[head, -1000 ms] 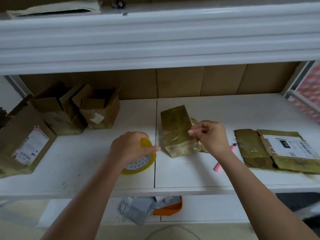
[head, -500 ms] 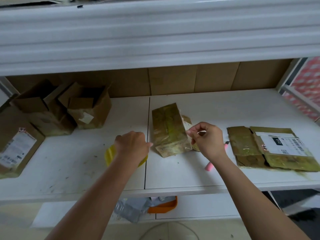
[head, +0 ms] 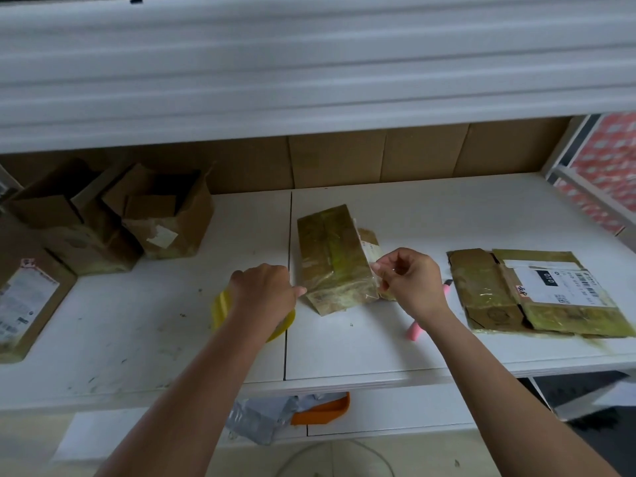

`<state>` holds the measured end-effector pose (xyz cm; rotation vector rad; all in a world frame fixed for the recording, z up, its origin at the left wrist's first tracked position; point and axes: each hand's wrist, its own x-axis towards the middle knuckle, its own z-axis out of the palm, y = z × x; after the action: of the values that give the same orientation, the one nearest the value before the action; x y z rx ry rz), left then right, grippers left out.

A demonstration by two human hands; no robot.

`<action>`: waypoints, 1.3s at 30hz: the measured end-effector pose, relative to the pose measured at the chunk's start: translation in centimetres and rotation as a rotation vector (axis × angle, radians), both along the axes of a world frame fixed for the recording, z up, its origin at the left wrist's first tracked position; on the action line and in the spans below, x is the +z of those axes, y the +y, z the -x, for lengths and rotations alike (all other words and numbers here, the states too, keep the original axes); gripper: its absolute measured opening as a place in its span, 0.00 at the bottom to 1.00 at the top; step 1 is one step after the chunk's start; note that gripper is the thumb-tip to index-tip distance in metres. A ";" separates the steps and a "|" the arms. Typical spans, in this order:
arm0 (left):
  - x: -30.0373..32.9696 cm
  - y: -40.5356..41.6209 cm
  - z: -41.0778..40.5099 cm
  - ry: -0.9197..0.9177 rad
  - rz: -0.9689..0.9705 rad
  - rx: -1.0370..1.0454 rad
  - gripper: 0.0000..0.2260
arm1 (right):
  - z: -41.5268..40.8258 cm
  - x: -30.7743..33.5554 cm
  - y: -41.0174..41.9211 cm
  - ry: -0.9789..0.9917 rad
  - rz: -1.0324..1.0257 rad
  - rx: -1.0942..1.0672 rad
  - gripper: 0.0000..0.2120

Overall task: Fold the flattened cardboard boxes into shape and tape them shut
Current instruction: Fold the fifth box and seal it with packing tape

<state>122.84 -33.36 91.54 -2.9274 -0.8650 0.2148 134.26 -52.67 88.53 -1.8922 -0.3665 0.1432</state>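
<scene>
White shelving (head: pixel 344 349) forms the work surface. A yellow tape roll (head: pixel 220 306) is gripped by the left hand (head: pixel 263 292), its fingers curled over it. Clear tape is pinched by the right hand (head: pixel 411 282) at the right edge of the taped box (head: pixel 332 259), mid-shelf. Flattened boxes (head: pixel 537 294) lie well right; open boxes (head: pixel 161 211) stand left.

Single head view, looking forward-down at white shelf (head: pixel 378 346), close range, upper shelf edge overhead.
</scene>
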 end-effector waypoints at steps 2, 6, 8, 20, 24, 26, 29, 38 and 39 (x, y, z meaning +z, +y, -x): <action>0.0 0.0 -0.5 0.015 0.024 -0.008 0.21 | -0.4 -0.6 -0.3 0.081 -0.022 0.002 0.06; -0.3 -0.4 -1.5 0.016 0.068 -0.058 0.18 | -0.9 -2.1 -1.0 0.226 -0.061 -0.009 0.06; -0.3 -0.6 -1.9 0.017 0.084 -0.077 0.16 | -1.1 -2.5 -1.1 0.264 -0.060 -0.012 0.05; -0.1 -0.8 -2.1 -0.022 0.096 -0.057 0.13 | -1.6 -2.2 -1.2 0.242 0.062 -0.045 0.10; 0.1 -0.8 -2.0 -0.008 0.101 -0.068 0.14 | -1.4 -1.2 -1.2 0.099 0.161 -0.102 0.14; 0.2 -0.8 -2.0 0.000 0.099 -0.072 0.14 | -0.9 -1.0 -0.9 0.026 0.169 -0.116 0.09; 0.1 -0.9 -1.9 0.003 0.100 -0.071 0.14 | 0.1 -0.8 -0.7 -0.013 0.198 -0.144 0.14; -0.2 -0.8 -2.3 -0.014 0.112 -0.061 0.13 | 1.3 -1.3 -0.9 -0.029 0.226 -0.047 0.07; -0.2 -0.7 -2.3 -0.014 0.120 -0.059 0.13 | 1.3 -1.2 -1.0 -0.068 0.233 -0.023 0.07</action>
<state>125.15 -34.09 91.36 -3.0637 -0.7926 0.2508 132.92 -53.70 87.38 -2.1347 -0.3875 0.1094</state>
